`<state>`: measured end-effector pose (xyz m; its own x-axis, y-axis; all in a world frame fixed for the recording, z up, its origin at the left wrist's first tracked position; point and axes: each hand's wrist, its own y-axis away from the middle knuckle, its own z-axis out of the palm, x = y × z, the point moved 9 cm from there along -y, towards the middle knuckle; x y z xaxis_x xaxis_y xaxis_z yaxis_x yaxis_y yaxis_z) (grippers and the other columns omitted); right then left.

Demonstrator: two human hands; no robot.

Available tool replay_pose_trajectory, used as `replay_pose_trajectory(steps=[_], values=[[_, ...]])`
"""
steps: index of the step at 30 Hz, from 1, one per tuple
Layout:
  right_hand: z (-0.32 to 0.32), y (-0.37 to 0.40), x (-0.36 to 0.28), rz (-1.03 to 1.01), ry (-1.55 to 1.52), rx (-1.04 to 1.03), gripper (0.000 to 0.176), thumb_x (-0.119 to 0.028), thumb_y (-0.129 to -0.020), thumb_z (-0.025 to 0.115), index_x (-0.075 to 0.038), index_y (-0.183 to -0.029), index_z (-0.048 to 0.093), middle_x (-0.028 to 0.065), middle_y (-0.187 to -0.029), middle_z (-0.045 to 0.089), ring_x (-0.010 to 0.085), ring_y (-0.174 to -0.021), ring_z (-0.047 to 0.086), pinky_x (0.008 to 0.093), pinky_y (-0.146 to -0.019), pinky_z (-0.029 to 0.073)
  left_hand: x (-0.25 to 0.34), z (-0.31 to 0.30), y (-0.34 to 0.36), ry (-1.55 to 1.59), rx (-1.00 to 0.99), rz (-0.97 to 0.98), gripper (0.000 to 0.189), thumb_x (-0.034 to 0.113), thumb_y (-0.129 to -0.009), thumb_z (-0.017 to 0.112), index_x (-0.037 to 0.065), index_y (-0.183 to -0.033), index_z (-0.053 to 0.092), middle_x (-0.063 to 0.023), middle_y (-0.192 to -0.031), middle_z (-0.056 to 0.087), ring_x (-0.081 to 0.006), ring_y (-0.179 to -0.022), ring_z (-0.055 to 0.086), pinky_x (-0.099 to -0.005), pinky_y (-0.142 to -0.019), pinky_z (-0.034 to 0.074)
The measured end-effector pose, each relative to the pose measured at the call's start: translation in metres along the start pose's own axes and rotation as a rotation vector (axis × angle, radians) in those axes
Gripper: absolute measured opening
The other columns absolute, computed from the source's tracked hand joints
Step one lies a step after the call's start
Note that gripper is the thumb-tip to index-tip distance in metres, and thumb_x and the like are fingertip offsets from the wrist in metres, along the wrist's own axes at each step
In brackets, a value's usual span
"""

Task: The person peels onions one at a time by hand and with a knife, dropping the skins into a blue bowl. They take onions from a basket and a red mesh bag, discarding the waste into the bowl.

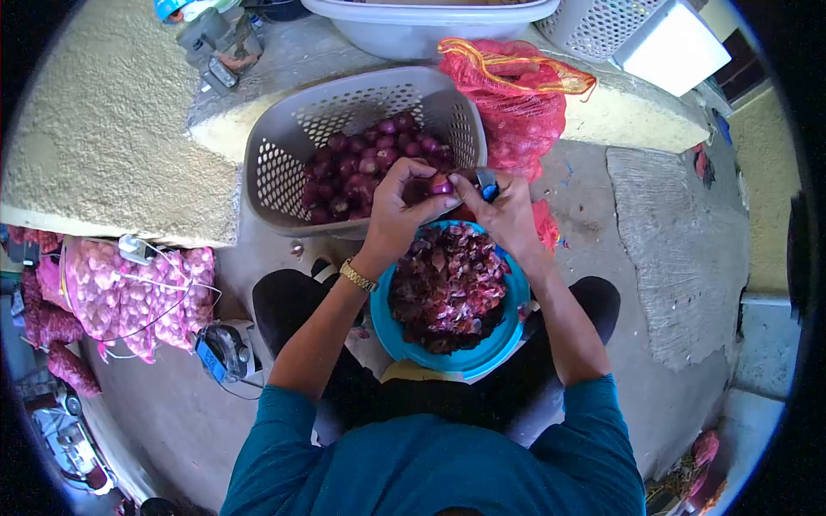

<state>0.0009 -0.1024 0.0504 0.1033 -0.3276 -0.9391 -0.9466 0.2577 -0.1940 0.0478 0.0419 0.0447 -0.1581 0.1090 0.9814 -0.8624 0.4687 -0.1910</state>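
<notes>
My left hand [401, 206] grips a red onion [440, 184] between thumb and fingers, above the near edge of a grey perforated basket [284, 222]. Against the onion's right side rests the thumb of my right hand [506, 211], its fingers curled round a small blue-and-grey knife [488, 186] that is mostly hidden. Many red onions [366, 163] fill the bottom of the basket. Below my hands, between my knees, a blue basin [385, 331] holds a heap of loose onion skins [452, 288].
A red mesh sack [516, 120] leans at the basket's right. Behind stand a pale tub [430, 30] and a second perforated basket [589, 26] on a ledge. On the left floor are a mesh sack of bulbs [138, 292] and a blue-and-black device [224, 354] with cables.
</notes>
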Motion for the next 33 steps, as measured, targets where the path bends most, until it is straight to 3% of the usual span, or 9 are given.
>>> replay_pose_trajectory(steps=[3, 10, 14, 16, 20, 23, 27, 31, 33], values=[[0.004, 0.015, -0.011, -0.027, 0.018, 0.064, 0.015, -0.010, -0.085, 0.070, 0.000, -0.074, 0.066, -0.0017, -0.055, 0.051, 0.0036, -0.053, 0.041, 0.0270, -0.046, 0.036, -0.002, -0.002, 0.010, -0.069, -0.030, 0.082, 0.034, 0.004, -0.073, 0.079, 0.003, -0.098, 0.056, -0.0028, -0.100, 0.059, -0.0129, -0.095, 0.057, -0.0288, -0.088, 0.045], [0.004, 0.024, -0.002, -0.034, 0.088, 0.132, 0.012, -0.009, -0.080, 0.069, 0.001, -0.075, 0.064, 0.0032, -0.056, 0.051, 0.0069, -0.053, 0.045, 0.0296, -0.048, 0.040, -0.003, 0.004, 0.019, -0.310, -0.076, 0.184, 0.035, 0.001, -0.074, 0.077, 0.001, -0.102, 0.056, -0.0038, -0.095, 0.060, -0.0109, -0.094, 0.058, -0.0270, -0.086, 0.047], [-0.019, 0.026, -0.007, -0.044, 0.105, 0.236, 0.013, -0.009, -0.080, 0.068, 0.002, -0.076, 0.063, 0.0041, -0.057, 0.053, 0.0083, -0.053, 0.046, 0.0313, -0.049, 0.042, -0.007, 0.021, 0.008, -0.093, -0.106, 0.101, 0.032, 0.002, -0.078, 0.075, 0.002, -0.104, 0.055, -0.0033, -0.096, 0.061, -0.0096, -0.092, 0.059, -0.0267, -0.085, 0.050], [-0.031, 0.029, 0.008, -0.011, 0.038, 0.255, 0.014, -0.010, -0.082, 0.069, 0.002, -0.077, 0.064, 0.0020, -0.058, 0.056, 0.0076, -0.053, 0.046, 0.0297, -0.048, 0.040, -0.022, 0.029, 0.010, 0.146, -0.143, -0.087, 0.030, 0.003, -0.081, 0.073, 0.003, -0.105, 0.055, -0.0036, -0.099, 0.062, -0.0102, -0.093, 0.060, -0.0268, -0.084, 0.051], [-0.057, 0.025, 0.004, 0.174, 0.029, 0.188, 0.013, -0.011, -0.086, 0.069, 0.002, -0.082, 0.067, -0.0033, -0.064, 0.057, 0.0041, -0.056, 0.047, 0.0254, -0.049, 0.038, -0.017, 0.036, 0.011, 0.364, -0.141, -0.255, 0.031, 0.003, -0.081, 0.073, 0.003, -0.108, 0.056, -0.0009, -0.097, 0.062, -0.0088, -0.093, 0.060, -0.0253, -0.086, 0.050], [-0.051, 0.028, -0.016, -0.012, -0.046, 0.092, 0.011, -0.008, -0.089, 0.067, 0.002, -0.091, 0.071, -0.0033, -0.068, 0.062, 0.0033, -0.060, 0.051, 0.0228, -0.053, 0.042, -0.011, 0.036, 0.010, 0.249, -0.142, -0.148, 0.034, 0.002, -0.080, 0.074, 0.003, -0.108, 0.056, -0.0019, -0.099, 0.062, -0.0094, -0.094, 0.060, -0.0259, -0.086, 0.051], [-0.039, 0.034, -0.003, 0.037, -0.068, 0.071, 0.016, -0.010, -0.088, 0.070, 0.001, -0.098, 0.072, -0.0014, -0.072, 0.066, 0.0026, -0.064, 0.055, 0.0218, -0.057, 0.046, -0.008, 0.033, 0.011, 0.115, -0.120, -0.033, 0.036, 0.001, -0.076, 0.078, 0.002, -0.105, 0.056, -0.0031, -0.099, 0.062, -0.0101, -0.093, 0.060, -0.0261, -0.083, 0.052], [-0.028, 0.024, 0.001, -0.007, -0.048, 0.068, 0.015, -0.012, -0.086, 0.071, 0.002, -0.093, 0.072, -0.0016, -0.069, 0.065, 0.0025, -0.062, 0.054, 0.0220, -0.054, 0.045, -0.008, 0.028, 0.008, 0.042, -0.081, 0.007, 0.035, 0.001, -0.075, 0.078, 0.001, -0.102, 0.056, -0.0043, -0.098, 0.062, -0.0103, -0.093, 0.060, -0.0263, -0.082, 0.051], [-0.025, 0.021, 0.005, 0.137, -0.049, 0.047, 0.013, -0.012, -0.085, 0.072, 0.001, -0.088, 0.072, -0.0019, -0.066, 0.064, 0.0023, -0.059, 0.053, 0.0229, -0.052, 0.044, -0.001, 0.027, 0.007, 0.015, -0.046, 0.064, 0.034, 0.000, -0.074, 0.078, 0.001, -0.100, 0.056, -0.0043, -0.096, 0.062, -0.0103, -0.091, 0.060, -0.0264, -0.082, 0.051]])
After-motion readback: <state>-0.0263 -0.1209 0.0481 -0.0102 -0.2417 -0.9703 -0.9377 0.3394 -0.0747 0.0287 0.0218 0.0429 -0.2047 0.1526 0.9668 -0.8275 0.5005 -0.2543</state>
